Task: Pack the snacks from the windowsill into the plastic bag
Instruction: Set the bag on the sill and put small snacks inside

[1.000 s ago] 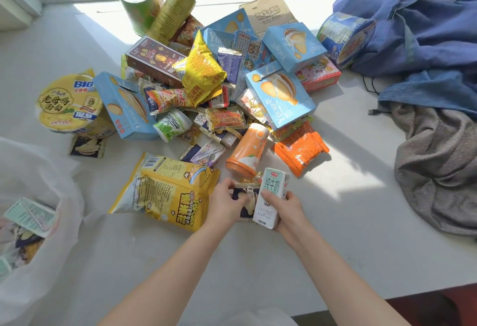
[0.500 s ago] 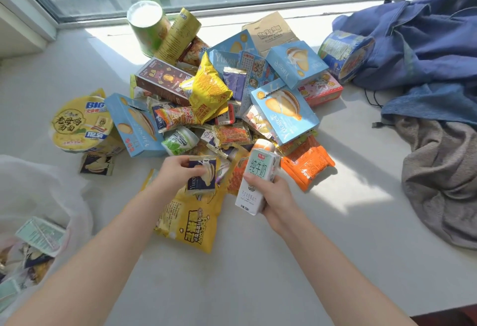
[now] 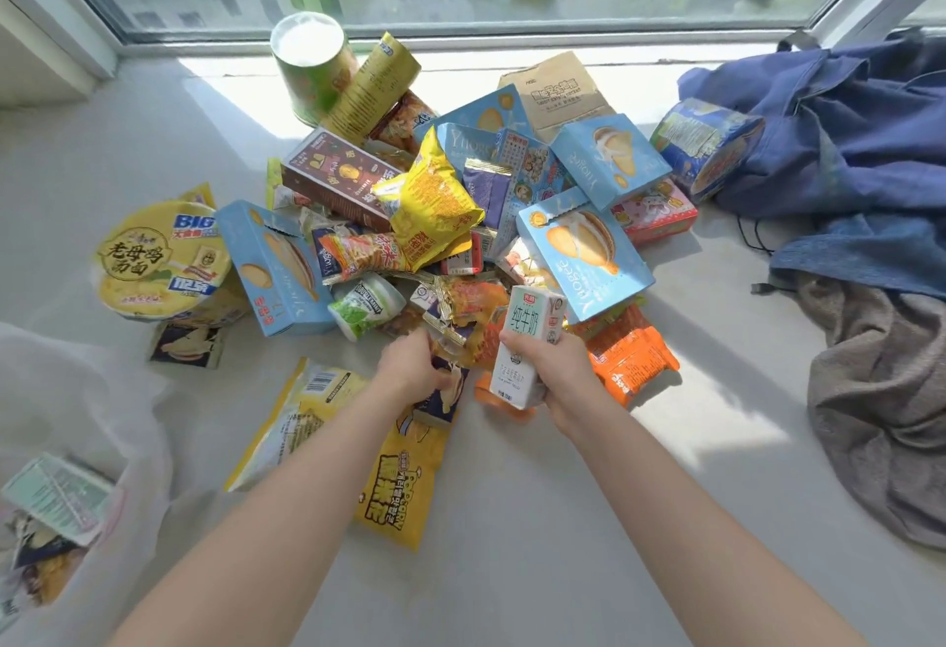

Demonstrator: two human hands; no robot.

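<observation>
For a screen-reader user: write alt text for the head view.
A person's right hand grips a white milk carton and the left hand a small dark packet, at the near edge of a snack pile on a sunlit windowsill. A plastic bag holding a few packets lies at left.

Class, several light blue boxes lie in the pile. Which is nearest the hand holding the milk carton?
The light blue box just beyond the right hand, beside the milk carton; the others lie farther left or farther back.
</observation>
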